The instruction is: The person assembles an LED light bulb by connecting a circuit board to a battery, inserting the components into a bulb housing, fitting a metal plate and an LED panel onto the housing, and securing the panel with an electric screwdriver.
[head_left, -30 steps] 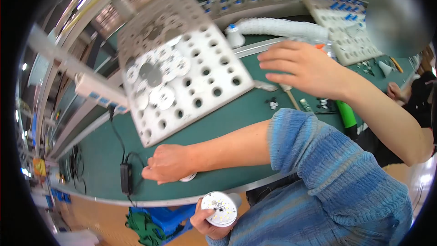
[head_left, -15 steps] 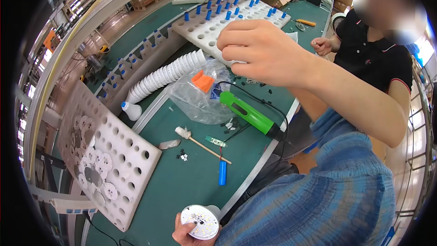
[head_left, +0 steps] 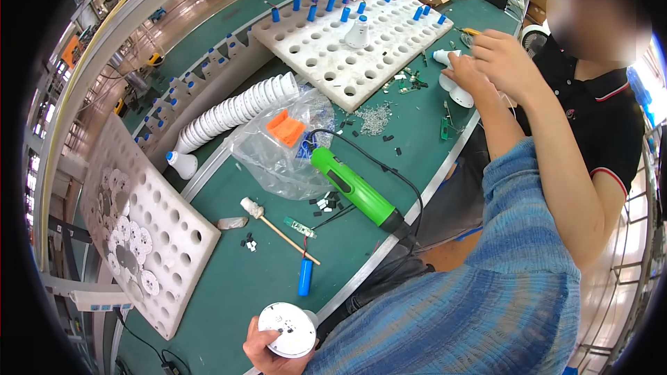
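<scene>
At the bottom, my left hand [head_left: 262, 348] is closed round a white LED bulb [head_left: 286, 326], thumb on the rim of its round LED board, which faces up. My right hand [head_left: 470, 75], at the end of the blue knit sleeve, is at the table's far right edge. Its fingers are curled over a white bulb housing with a blue tip [head_left: 442, 57]; the grip is partly hidden. Just below it is another white flared piece [head_left: 460, 95]. A co-worker's hand [head_left: 501, 59] overlaps my right hand from above.
A green electric screwdriver [head_left: 358, 187] lies by a plastic bag [head_left: 267, 163]. Nearby are a cotton-tipped stick [head_left: 288, 232], a blue battery [head_left: 305, 278] and screws [head_left: 375, 119]. Foam boards [head_left: 306, 62] stand behind and at left. Stacked white housings [head_left: 240, 107] lie between. A co-worker sits at right.
The co-worker's hand has drawn back right from the foam board, where a white blue-tipped bulb housing now stands. My right hand has come into sight. My left hand still holds the LED bulb.
</scene>
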{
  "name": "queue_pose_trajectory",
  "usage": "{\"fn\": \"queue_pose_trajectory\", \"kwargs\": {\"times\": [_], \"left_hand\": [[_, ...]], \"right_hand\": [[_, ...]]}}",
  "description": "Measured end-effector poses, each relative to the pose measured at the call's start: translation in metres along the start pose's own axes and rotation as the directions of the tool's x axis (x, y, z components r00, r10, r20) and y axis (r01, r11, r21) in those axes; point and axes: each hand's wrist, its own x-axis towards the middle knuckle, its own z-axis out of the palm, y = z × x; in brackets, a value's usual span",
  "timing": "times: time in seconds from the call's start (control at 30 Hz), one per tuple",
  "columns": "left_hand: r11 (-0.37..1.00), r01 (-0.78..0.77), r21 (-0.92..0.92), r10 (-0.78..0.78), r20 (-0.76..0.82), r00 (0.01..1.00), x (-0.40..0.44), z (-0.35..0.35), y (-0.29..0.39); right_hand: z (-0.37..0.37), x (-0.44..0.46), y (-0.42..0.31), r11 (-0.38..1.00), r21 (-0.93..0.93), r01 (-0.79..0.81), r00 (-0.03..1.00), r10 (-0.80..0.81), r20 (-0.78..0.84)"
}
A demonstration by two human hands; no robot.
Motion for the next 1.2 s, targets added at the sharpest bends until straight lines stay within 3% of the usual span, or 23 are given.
{"fn": "queue_pose_trajectory", "kwargs": {"times": [0.07,0.17,0.27,0.37,0.43,0.47,0.5,0.57,0.63,0.67,0.77,0.87,0.97,1.13,1.2], "left_hand": [[0.999,0.018,0.052,-0.018,0.001,1.000,0.000,0.002,-0.001],[0.999,-0.041,-0.004,0.041,0.057,0.998,0.011,0.012,0.006],[1.000,-0.026,-0.008,0.027,0.053,0.998,0.013,0.016,0.012],[0.998,-0.060,0.023,0.059,0.033,0.998,0.009,0.017,0.008],[0.996,-0.038,0.080,0.038,-0.007,0.999,0.003,0.014,0.004],[0.994,-0.025,0.108,0.028,-0.025,0.999,0.001,0.013,0.004],[0.974,-0.184,0.135,0.181,0.034,0.983,0.022,0.018,0.017],[0.951,-0.254,0.174,0.248,0.057,0.967,0.033,0.023,0.022],[0.915,-0.314,0.253,0.303,0.082,0.949,0.044,0.027,0.032],[0.942,-0.284,0.179,0.278,0.053,0.959,0.041,0.029,0.028],[0.923,-0.332,0.196,0.312,0.125,0.942,0.043,0.026,0.025],[0.890,-0.382,0.249,0.359,0.136,0.923,0.048,0.026,0.016],[0.884,-0.379,0.273,0.350,0.150,0.925,0.056,0.024,-0.002],[0.912,-0.308,0.271,0.262,0.194,0.945,0.069,0.021,-0.023],[0.949,-0.270,0.162,0.236,0.199,0.951,0.072,0.025,-0.032]], "right_hand": [[0.035,0.006,0.006,0.963,0.063,-0.262,0.917,0.229,0.326],[0.052,-0.002,0.010,0.973,0.133,-0.187,0.968,0.159,0.196],[0.044,-0.003,0.009,0.982,0.071,-0.178,0.981,0.171,0.088],[0.015,0.011,-0.020,0.977,0.100,-0.189,0.898,0.213,-0.385],[-0.021,0.020,-0.061,0.873,0.450,-0.188,0.755,0.422,-0.502],[-0.064,0.015,-0.090,0.696,0.706,-0.135,0.812,0.485,-0.324],[-0.113,0.003,-0.120,0.439,0.891,-0.112,0.869,0.479,-0.126],[-0.176,-0.029,-0.170,0.175,0.981,0.084,0.967,0.223,-0.123],[-0.214,-0.068,-0.216,-0.290,0.953,-0.091,0.996,-0.044,0.082],[-0.231,-0.081,-0.227,-0.383,0.890,-0.248,0.958,-0.234,0.166],[-0.250,-0.097,-0.252,-0.519,0.710,-0.476,0.866,-0.415,0.278],[-0.248,-0.097,-0.275,-0.486,0.740,-0.465,0.862,-0.437,0.255],[-0.250,-0.077,-0.280,-0.493,0.506,-0.708,0.702,-0.574,0.422],[-0.230,-0.067,-0.298,-0.531,0.431,-0.730,0.684,-0.577,0.447],[-0.223,-0.064,-0.299,-0.513,0.433,-0.741,0.671,-0.596,0.441]]}}
